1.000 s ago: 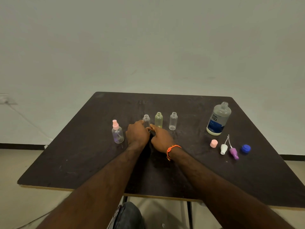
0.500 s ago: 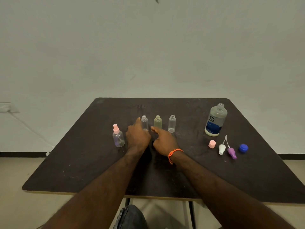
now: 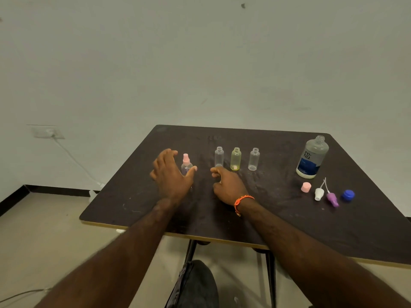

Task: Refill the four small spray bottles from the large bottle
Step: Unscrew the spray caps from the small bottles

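Your left hand (image 3: 172, 175) is spread wide, fingers straight and thumb out, cupped around the pink-topped spray bottle (image 3: 186, 166) at about ten o'clock on the tabletop (image 3: 278, 221) without yet closing on it; whether the thumb touches the bottle's side I cannot tell. Your right hand (image 3: 226, 185) rests near the middle with its fingers loosely curled and holds nothing, just short of the clear bottle (image 3: 219, 157). That bottle stands uncapped in a row with the yellow-tinted bottle (image 3: 236, 159) and a second clear bottle (image 3: 253, 159) towards twelve o'clock. The large bottle (image 3: 312, 157) stands upright and open at two o'clock, well apart from the row, and near it at three o'clock lie a pink cap (image 3: 306, 187), a white sprayer (image 3: 319, 193), a purple sprayer (image 3: 332, 198) and a blue cap (image 3: 348, 195). The step in hand looks to be taking the one small bottle that has its sprayer on, so that it can be opened like the others. Close the left hand low on the round body, not on the pink top, since the bottle is light and would likely tip if nudged high. Bring the right hand across to twist the sprayer off while the left keeps the body upright. Set the sprayer with the other tops at three o'clock, clear of the open necks.
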`<move>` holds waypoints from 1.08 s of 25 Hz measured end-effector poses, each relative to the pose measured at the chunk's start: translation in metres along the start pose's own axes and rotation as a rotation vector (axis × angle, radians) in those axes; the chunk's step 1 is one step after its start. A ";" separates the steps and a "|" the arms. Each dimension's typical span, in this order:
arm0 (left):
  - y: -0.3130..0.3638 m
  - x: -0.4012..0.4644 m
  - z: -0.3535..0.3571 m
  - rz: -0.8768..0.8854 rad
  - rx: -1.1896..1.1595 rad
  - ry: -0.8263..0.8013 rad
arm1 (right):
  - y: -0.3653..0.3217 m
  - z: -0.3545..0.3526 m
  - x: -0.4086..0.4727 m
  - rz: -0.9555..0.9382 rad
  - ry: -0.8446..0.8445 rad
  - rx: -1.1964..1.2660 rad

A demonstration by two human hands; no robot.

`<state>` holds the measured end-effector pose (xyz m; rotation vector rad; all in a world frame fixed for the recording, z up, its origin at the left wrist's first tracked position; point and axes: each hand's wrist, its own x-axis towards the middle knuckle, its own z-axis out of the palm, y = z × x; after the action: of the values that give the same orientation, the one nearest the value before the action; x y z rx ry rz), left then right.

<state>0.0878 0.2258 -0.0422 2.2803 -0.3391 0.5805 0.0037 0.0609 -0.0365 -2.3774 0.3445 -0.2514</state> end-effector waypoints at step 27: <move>0.083 -0.063 0.060 0.194 -0.236 -0.593 | 0.062 -0.074 -0.073 0.061 0.177 -0.114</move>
<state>0.0184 0.1294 -0.0604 2.1582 -0.8740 -0.0628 -0.0964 -0.0068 -0.0305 -2.4575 0.5254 -0.4251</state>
